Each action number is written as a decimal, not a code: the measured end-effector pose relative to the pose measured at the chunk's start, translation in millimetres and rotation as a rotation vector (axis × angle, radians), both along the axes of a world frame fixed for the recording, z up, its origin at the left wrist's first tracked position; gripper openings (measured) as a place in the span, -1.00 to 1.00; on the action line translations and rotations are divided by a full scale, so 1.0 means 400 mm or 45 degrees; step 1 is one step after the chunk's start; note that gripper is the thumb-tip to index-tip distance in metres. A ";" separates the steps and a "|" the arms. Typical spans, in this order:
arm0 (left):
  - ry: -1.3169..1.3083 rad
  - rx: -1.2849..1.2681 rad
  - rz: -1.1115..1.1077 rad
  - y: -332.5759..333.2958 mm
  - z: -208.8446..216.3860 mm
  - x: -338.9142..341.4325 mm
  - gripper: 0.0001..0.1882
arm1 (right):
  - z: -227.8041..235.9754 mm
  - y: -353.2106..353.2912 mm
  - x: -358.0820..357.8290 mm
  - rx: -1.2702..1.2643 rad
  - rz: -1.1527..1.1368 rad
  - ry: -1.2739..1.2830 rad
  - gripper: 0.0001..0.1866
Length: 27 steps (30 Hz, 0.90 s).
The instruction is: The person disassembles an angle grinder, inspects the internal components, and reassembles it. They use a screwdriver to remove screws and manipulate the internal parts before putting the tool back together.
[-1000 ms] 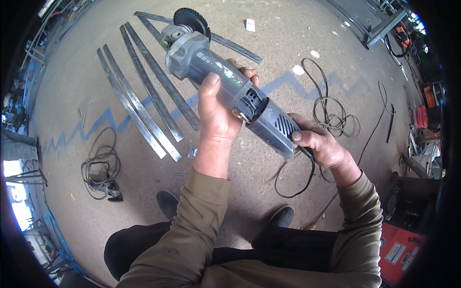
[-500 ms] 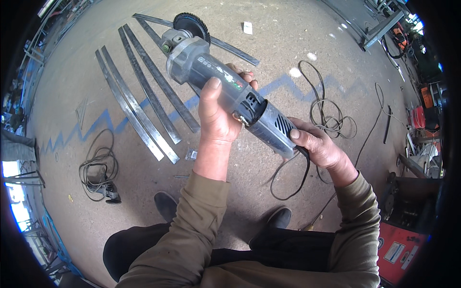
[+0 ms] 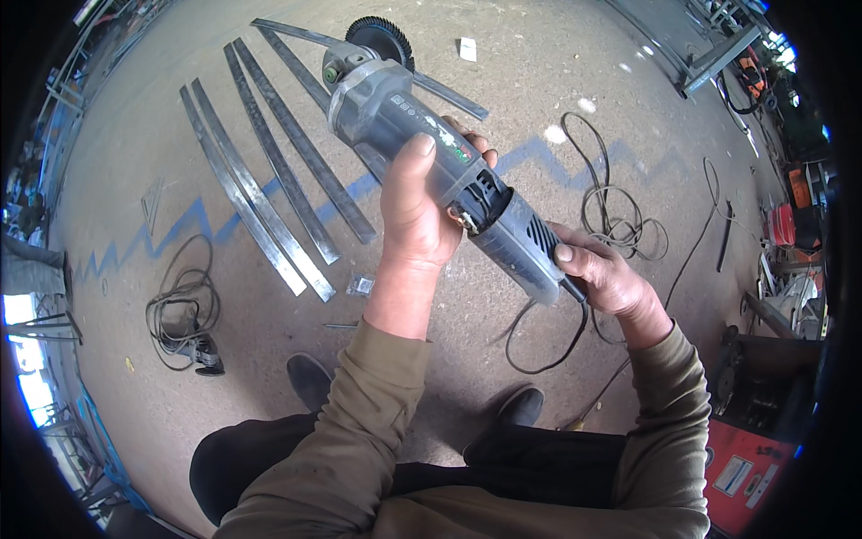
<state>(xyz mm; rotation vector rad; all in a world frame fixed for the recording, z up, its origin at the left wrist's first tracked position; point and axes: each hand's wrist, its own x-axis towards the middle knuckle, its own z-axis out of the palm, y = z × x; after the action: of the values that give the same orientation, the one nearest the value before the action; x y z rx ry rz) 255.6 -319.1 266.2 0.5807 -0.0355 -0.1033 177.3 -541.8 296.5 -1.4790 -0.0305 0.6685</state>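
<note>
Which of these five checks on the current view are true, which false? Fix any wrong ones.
1. The left hand and right hand both hold the grinder. True.
2. The left hand holds the rear cover. False: the right hand is on the rear cover.
3. A toothed disc is at the grinder's head. True.
4. The grinder's casing is fully closed. False: internal parts show through an opening.
5. Metal strips lie on the floor. True.

One grey angle grinder (image 3: 395, 112), fitted with a toothed disc (image 3: 384, 47), is gripped around its body by the left hand (image 3: 413, 205); its rear cover (image 3: 519, 248), parted from the body with wiring (image 3: 469, 217) exposed, is held by the right hand (image 3: 607, 275). Flat metal strips (image 3: 311, 154) are laid on the floor (image 3: 539, 81), left of its middle; a second, corded grinder (image 3: 203, 350) is placed nearer its left edge.
</note>
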 end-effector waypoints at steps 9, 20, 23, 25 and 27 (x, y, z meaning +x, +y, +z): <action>0.024 0.046 0.081 -0.008 -0.018 0.011 -0.44 | 0.041 0.069 -0.007 -0.929 0.033 -0.831 -0.03; 0.024 0.170 0.131 -0.041 -0.022 -0.015 -0.45 | 0.031 0.128 0.002 -1.042 -0.176 -0.719 -0.28; 0.046 0.163 0.137 -0.046 -0.024 -0.018 -0.46 | 0.028 0.134 0.003 -1.020 -0.197 -0.672 -0.32; 0.032 0.174 0.109 -0.049 -0.026 -0.015 -0.47 | 0.024 0.138 0.006 -1.002 -0.235 -0.649 -0.35; 0.032 0.185 0.106 -0.052 -0.029 -0.015 -0.49 | 0.020 0.142 0.008 -0.997 -0.256 -0.634 -0.37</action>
<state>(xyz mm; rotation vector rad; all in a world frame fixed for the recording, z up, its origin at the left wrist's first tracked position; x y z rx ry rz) 249.5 -339.8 254.7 0.7254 0.0206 -0.0321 180.3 -485.1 304.4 -2.3404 -0.0014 0.1162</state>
